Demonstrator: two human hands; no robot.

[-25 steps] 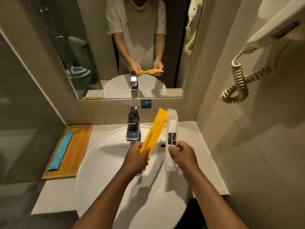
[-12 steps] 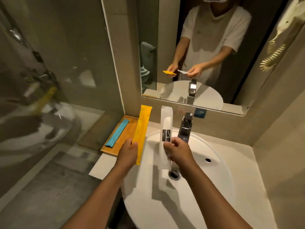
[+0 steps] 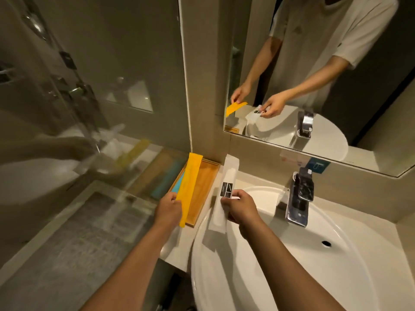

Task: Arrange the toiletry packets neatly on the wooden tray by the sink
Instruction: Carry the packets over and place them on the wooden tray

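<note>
Both hands have carried their packets leftward since the earlier frames; the yellow one, formerly over the basin, is now over the tray.

Left hand [image 3: 168, 208] pinches the yellow packet [image 3: 190, 187] near its lower third, packet held lengthwise along the wooden tray [image 3: 207, 176], seemingly just above it. Its lower end overhangs the tray's near edge; its upper end reaches the tray's far rim at the wall corner.

Right hand [image 3: 241, 208] is closed on the white packet [image 3: 225, 191], gripped just below its black label. This packet sits over the strip of counter [image 3: 253, 179] between tray and sink basin [image 3: 314, 254], lower end crossing the basin's left rim.

Blue packet [image 3: 179, 184] lies flat along the tray's left side, mostly hidden behind the yellow one; only a wedge shows.

Tray's right half is bare wood, open room between the yellow packet and the right rim. Tray's left edge sits close against the glass shower panel [image 3: 89, 108]; its far edge is tucked into the wall corner. Near edge lies well back from the counter's front lip.

Faucet [image 3: 299, 196] stands right of the right hand, apart from it. Mirror [image 3: 314, 63] above reflects both hands and packets.
</note>
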